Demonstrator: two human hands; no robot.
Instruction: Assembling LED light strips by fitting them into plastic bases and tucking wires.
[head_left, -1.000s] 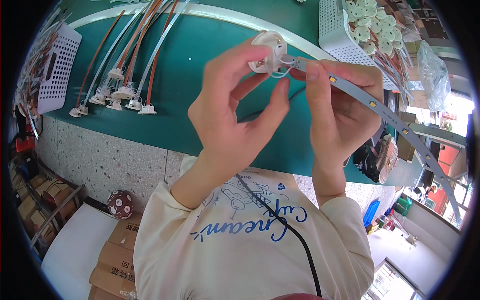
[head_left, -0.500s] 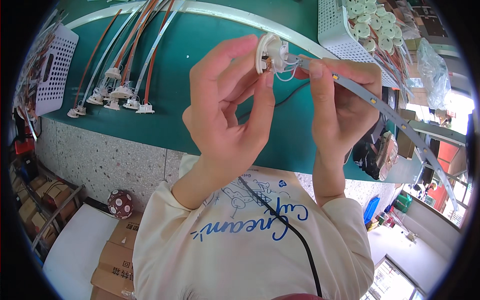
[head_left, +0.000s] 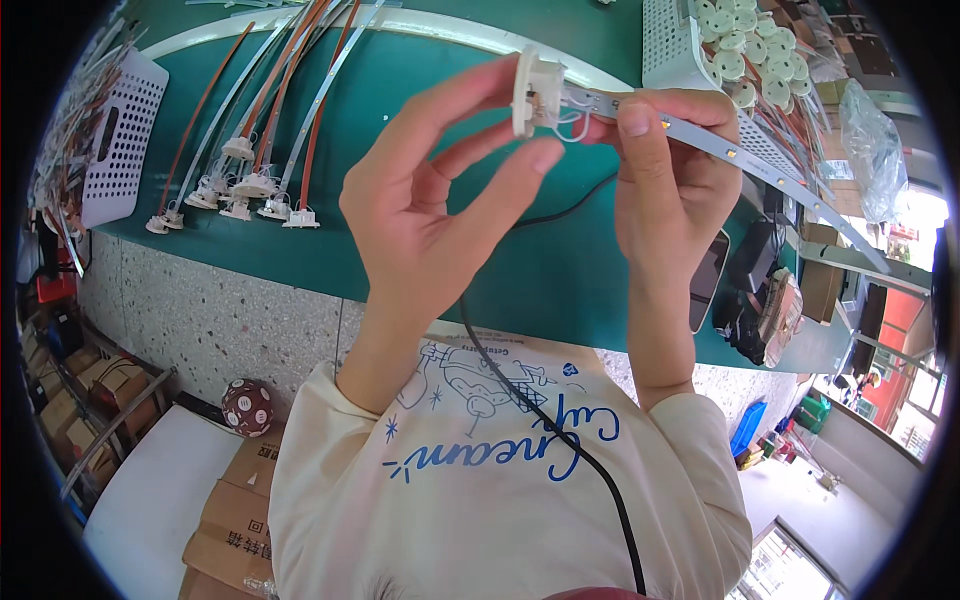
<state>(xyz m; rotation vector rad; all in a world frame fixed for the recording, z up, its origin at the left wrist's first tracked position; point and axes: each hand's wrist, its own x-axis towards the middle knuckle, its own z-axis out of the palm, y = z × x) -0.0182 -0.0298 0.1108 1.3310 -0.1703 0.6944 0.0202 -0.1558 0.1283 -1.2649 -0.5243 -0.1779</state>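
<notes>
My right hand (head_left: pixel 680 170) pinches a narrow silver LED strip (head_left: pixel 780 185) between thumb and fingers near its end; the strip's free length runs down to the right. Thin white wires join that end to a round white plastic end cap (head_left: pixel 530 95), turned nearly edge-on, with small electronic parts inside. My left hand (head_left: pixel 440 190) is open beside the cap: its index finger reaches behind the disc, and the thumb stands apart below it. Whether the index fingertip touches the cap is hidden.
Several strips with white caps (head_left: pixel 255 185) lie at the table's left. White perforated baskets stand at far left (head_left: pixel 125 150) and far right (head_left: pixel 670 45), the right one with many round caps (head_left: pixel 765 60). A black cable (head_left: pixel 560 215), a phone (head_left: pixel 708 280) and a plastic-wrapped bundle (head_left: pixel 775 320) are nearby.
The cap has turned more edge-on and risen slightly. My left thumb has come away from it and the left fingers have spread. The strip's free end has swung upward.
</notes>
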